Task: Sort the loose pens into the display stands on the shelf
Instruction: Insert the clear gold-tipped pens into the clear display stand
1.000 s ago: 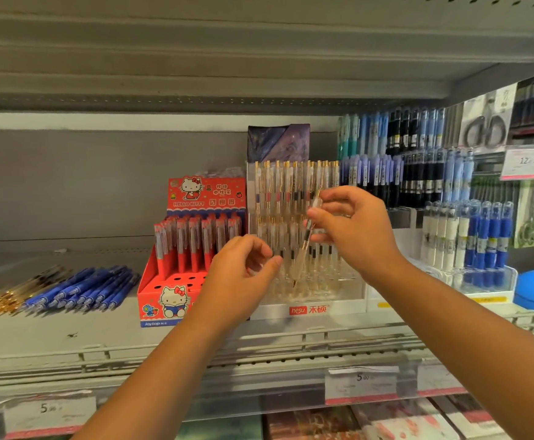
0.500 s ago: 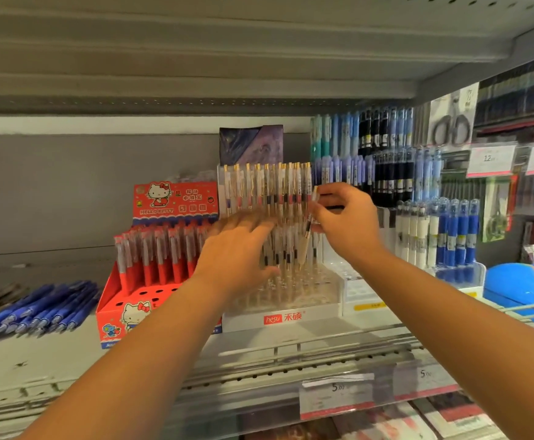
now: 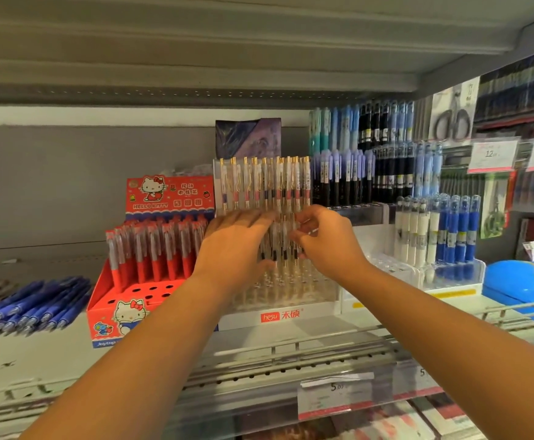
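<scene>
Where both arms reach: up and forward from the bottom edge, bare forearms converging on the clear stand [image 3: 291, 315] in the middle of the shelf [image 3: 21, 360].
Left hand [image 3: 234, 246]: back toward the camera, fingers straight and together, laid flat against the stand's lower row of pens; grip released, nothing held.
Right hand [image 3: 329, 246]: just beside the left, fingers curled in toward the same row; grip pinched on a clear pen [image 3: 294, 241], though blur smears the fingertips.
Clear pen: upright, see-through barrel with a dark band, standing among its like between the two hands.
Upper row [image 3: 268, 182]: clear pens with gold clips, upright, above the hands.
Loose blue pens [image 3: 34, 306]: heaped flat on the shelf at far left, well apart from both hands.
Red stand [image 3: 113, 319]: just left of the clear stand, red pens upright at its back, holes showing along its front.
</scene>
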`<state>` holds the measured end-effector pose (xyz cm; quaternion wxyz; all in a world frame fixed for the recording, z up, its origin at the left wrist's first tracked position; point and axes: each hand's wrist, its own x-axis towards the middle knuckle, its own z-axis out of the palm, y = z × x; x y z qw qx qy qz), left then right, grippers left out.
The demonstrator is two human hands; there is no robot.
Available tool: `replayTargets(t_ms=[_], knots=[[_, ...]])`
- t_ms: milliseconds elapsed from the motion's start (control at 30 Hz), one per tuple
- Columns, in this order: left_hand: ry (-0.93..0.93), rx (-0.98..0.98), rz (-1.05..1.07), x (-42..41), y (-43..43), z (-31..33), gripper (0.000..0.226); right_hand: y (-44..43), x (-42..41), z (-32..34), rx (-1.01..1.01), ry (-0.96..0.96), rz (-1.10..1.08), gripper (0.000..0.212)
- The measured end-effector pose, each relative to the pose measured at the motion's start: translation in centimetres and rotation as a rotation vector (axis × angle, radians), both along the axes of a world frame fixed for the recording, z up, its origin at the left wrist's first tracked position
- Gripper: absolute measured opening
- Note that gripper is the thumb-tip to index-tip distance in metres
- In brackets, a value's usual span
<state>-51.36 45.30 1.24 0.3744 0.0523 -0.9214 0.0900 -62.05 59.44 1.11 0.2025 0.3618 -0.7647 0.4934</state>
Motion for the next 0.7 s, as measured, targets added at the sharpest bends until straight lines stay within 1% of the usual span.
replayTargets(t_ms=[100,200,333,400,500,567,633,700], knots=[[-0.007,0.008,-0.006,0.0,0.0,0.1,0.090,0.1,0.1,-0.1,0.004,-0.045,-0.003,0.025],[0.000,0.026,-0.016,0.0,-0.2,0.0,0.090,0.0,0.3,-0.4,0.005,-0.051,-0.011,0.023],[-0.007,0.044,-0.011,-0.3,-0.4,-0.3,0.091,0.2,0.6,-0.8,-0.033,-0.081,-0.008,0.022],[-0.030,0.063,-0.018,-0.4,-0.4,-0.1,0.092,0.7,0.9,-0.8,-0.009,-0.078,-0.022,0.028],[-0.112,0.139,-0.060,0.2,-0.5,0.3,0.090,1.8,1.7,-1.0,0.049,-0.068,-0.020,0.047],[-0.133,0.182,-0.076,1.3,-0.3,0.8,0.091,2.6,2.5,-1.1,0.048,-0.061,-0.022,0.054],[-0.100,0.245,-0.103,3.2,0.2,1.6,0.087,3.3,3.5,-1.0,0.014,-0.053,-0.028,0.051],[-0.044,0.391,-0.186,5.7,0.8,2.1,0.073,3.9,4.8,-0.8,-0.027,-0.065,0.037,0.038]])
